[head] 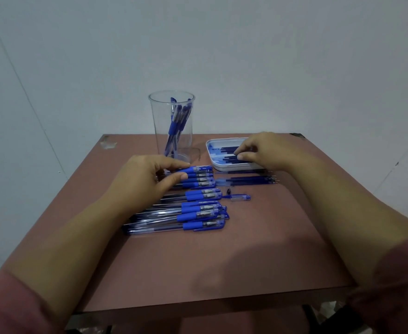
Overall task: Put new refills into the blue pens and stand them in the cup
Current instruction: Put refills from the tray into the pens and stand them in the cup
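A row of several blue pens [199, 201] lies side by side on the brown table [222, 261]. My left hand [145, 179] rests over the far end of the row, thumb and forefinger pinching the topmost pen [199, 169]. My right hand [263, 149] reaches into a white tray [213, 162] of dark refills, fingertips closed on one refill [230, 154]. A tall clear cup [172, 126] at the back holds several blue pens upright. Loose refills [248, 180] lie in front of the tray. A blue pen cap [240, 197] and a small dark tip [228, 190] lie nearby.
The table's front edge runs across the lower view, with bare brown surface between it and the pens. A pale wall stands close behind the table. Pink sleeves cover both forearms near the bottom corners.
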The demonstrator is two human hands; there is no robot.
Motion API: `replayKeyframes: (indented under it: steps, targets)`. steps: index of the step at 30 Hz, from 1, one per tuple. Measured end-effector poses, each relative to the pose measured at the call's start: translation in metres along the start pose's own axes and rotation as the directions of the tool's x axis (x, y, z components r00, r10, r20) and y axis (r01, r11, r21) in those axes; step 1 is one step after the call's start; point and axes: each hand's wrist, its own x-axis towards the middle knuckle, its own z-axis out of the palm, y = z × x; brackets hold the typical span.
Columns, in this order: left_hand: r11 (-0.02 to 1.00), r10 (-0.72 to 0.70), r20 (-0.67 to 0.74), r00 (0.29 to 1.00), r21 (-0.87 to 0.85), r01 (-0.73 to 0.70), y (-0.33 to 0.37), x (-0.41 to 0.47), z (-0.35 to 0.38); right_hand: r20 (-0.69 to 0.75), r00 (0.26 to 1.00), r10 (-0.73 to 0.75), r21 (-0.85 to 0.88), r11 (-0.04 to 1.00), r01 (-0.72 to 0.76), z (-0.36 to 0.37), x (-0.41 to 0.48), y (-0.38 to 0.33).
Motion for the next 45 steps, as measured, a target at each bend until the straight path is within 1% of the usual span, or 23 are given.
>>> replayKeyframes:
  steps: [5, 13, 17, 22, 25, 28, 31, 37, 45]
  targets:
    - [1.000, -0.015, -0.005, 1.000, -0.006, 0.015, -0.002, 0.000, 0.000, 0.126, 0.992, 0.014, -0.001, 1.000, -0.014, 0.001, 0.021, 0.003]
    - [1.000, 0.004, 0.014, 1.000, 0.004, -0.004, -0.002, 0.002, 0.001, 0.124, 0.992, 0.000, 0.011, 1.000, -0.002, 0.006, 0.027, 0.003]
    - [1.000, 0.006, 0.010, 1.000, 0.016, -0.006, -0.001, 0.002, 0.000, 0.053, 0.998, -0.021, 0.085, 0.996, 0.017, -0.001, 0.019, -0.002]
    - [1.000, 0.016, 0.007, 1.000, 0.020, -0.017, 0.000, 0.001, 0.000, -0.054, 0.991, -0.120, 0.181, 0.975, 0.128, -0.009, -0.015, -0.024]
    - [1.000, 0.028, 0.001, 1.000, 0.010, -0.028, 0.002, 0.000, 0.000, -0.105, 0.983, -0.147, 0.211, 0.963, 0.167, -0.011, -0.039, -0.031]
    - [0.999, 0.040, 0.001, 0.999, 0.016, -0.040, 0.004, 0.000, -0.001, -0.170, 0.968, -0.184, 0.269, 0.937, 0.225, -0.003, -0.053, -0.030]
    - [0.999, 0.049, 0.007, 0.999, 0.015, -0.050, 0.006, 0.000, -0.002, -0.210, 0.960, -0.186, 0.316, 0.916, 0.246, 0.012, -0.060, -0.025]
    - [0.997, 0.074, 0.015, 0.997, -0.011, -0.074, 0.010, -0.001, -0.002, -0.251, 0.949, -0.194, 0.353, 0.894, 0.276, 0.020, -0.064, -0.026]
    - [0.992, 0.079, 0.003, 0.997, -0.099, -0.078, 0.012, -0.002, 0.000, -0.251, 0.945, -0.210, 0.358, 0.887, 0.293, 0.022, -0.062, -0.024]
